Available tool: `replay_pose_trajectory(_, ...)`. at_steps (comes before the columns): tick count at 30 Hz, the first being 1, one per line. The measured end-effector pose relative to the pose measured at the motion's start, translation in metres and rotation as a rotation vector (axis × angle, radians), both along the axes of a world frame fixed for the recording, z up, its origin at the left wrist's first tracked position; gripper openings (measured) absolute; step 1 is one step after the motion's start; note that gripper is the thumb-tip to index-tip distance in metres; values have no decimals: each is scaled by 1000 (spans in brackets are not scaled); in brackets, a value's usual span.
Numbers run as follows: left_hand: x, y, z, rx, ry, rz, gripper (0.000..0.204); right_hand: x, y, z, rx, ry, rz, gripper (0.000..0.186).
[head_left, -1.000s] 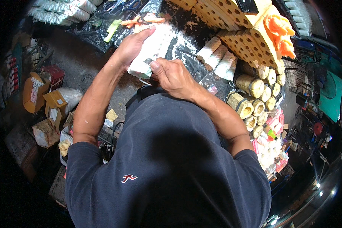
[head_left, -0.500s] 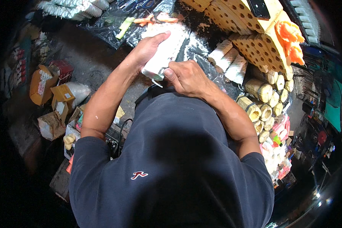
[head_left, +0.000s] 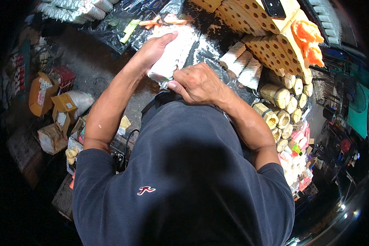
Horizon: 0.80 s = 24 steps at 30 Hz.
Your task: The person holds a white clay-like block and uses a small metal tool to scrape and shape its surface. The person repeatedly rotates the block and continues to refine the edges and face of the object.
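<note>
A long white block point(head_left: 174, 57) with a powdery, brightly lit surface is tilted over the near edge of the work surface, close to my body. My left hand point(head_left: 155, 52) grips its left side, thumb stretched along the top and fingers hidden behind. At the block's near right corner, my right hand point(head_left: 199, 84) is closed, its thumb bent against curled fingers; what they pinch is hidden. A thin pale strip point(head_left: 164, 85) shows at the near end, beside the right thumb. Glare washes out the block's far end.
Three white-dusted, roughly cylindrical pieces point(head_left: 242, 63) lie to the right. Beyond them stand yellow blocks with rows of holes point(head_left: 270, 53), topped by a phone point(head_left: 274, 8) and orange pieces point(head_left: 307, 37). Yellow hollow cylinders point(head_left: 276, 94) are stacked nearer. Cardboard boxes point(head_left: 41, 94) stand at left.
Both hands and the block have shifted slightly left in the picture. The pale strip that dangled from the near end now shows less, closer to the right thumb.
</note>
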<state>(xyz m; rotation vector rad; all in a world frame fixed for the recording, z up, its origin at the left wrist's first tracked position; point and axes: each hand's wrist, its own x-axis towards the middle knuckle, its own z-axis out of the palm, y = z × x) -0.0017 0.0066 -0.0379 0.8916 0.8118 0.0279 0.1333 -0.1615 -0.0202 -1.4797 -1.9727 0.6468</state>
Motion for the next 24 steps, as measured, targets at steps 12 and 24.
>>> replay_pose_trajectory(12,18,-21,-11,16,-287,456,46,-10,-14,2,289,247,-533,40)
replay_pose_trajectory(24,34,-32,-30,-197,-295,586,54,11,-2,-33,685,25,-332,32)
